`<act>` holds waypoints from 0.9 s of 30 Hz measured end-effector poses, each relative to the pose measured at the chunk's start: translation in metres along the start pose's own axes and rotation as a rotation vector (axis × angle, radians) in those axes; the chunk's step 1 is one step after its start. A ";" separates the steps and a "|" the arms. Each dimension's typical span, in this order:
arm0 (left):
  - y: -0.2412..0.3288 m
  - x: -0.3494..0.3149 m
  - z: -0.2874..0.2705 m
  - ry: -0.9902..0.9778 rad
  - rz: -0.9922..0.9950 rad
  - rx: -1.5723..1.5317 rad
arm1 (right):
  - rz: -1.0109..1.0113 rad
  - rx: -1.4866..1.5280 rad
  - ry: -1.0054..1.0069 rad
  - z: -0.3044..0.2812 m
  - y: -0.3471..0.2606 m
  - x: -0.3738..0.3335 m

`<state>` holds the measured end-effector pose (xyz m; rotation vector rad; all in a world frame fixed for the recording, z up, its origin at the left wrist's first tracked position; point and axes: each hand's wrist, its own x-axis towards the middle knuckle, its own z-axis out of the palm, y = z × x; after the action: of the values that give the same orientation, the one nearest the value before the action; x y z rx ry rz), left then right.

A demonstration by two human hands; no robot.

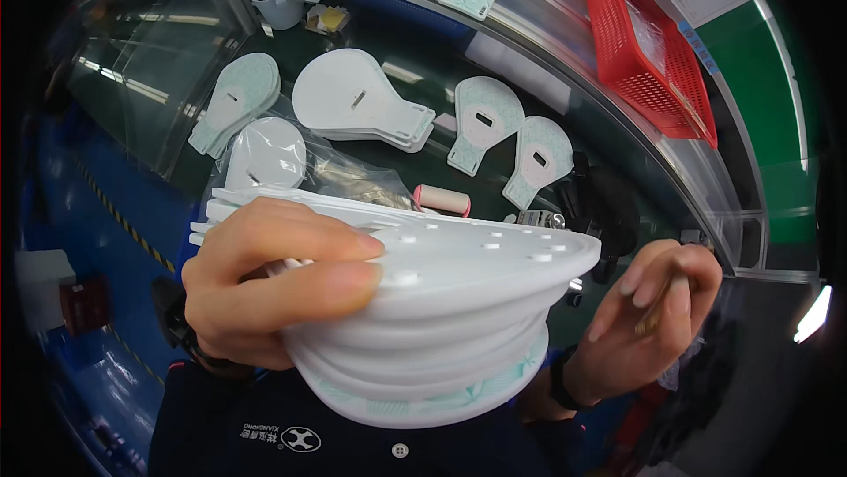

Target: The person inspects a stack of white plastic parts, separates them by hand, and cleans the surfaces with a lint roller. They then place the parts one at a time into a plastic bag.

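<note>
My left hand (273, 287) grips a thick stack of white fan-shaped plastic panels (476, 274), thumb and fingers pinching its left end. Small round pegs stand up from the top panel's surface. Lower in the stack, one layer's edge carries a pale green pattern (459, 393). To the right of the stack and apart from it, my right hand (657, 309) is raised with its fingers curled in. Between those fingers shows a small brass-coloured piece (648, 323), too small and partly covered to name.
More fan-shaped panels (340, 93) lie in piles on the dark green bench, some green-patterned (485, 106). A pink-ended white roll (443, 201) and clear plastic bag (353, 179) lie behind the stack. A red basket (648, 62) stands at the back right, a white cup (281, 11) at the back left.
</note>
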<state>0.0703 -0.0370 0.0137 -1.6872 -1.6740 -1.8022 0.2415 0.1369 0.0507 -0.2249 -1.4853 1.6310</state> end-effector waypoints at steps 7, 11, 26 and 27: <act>0.002 -0.004 0.003 -0.016 -0.039 -0.052 | -0.011 -0.163 -0.253 0.046 -0.006 -0.006; 0.002 -0.004 0.002 -0.037 -0.039 -0.050 | 0.004 -0.208 -0.241 0.049 -0.005 -0.007; 0.004 -0.006 -0.002 -0.071 -0.021 -0.074 | 0.024 -0.159 -0.544 0.033 0.000 0.004; 0.004 -0.007 -0.002 -0.073 -0.025 -0.077 | 0.023 -0.140 -0.521 0.033 0.001 0.003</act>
<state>0.0742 -0.0437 0.0117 -1.7921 -1.6815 -1.8606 0.2176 0.1155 0.0599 0.1200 -1.9953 1.6823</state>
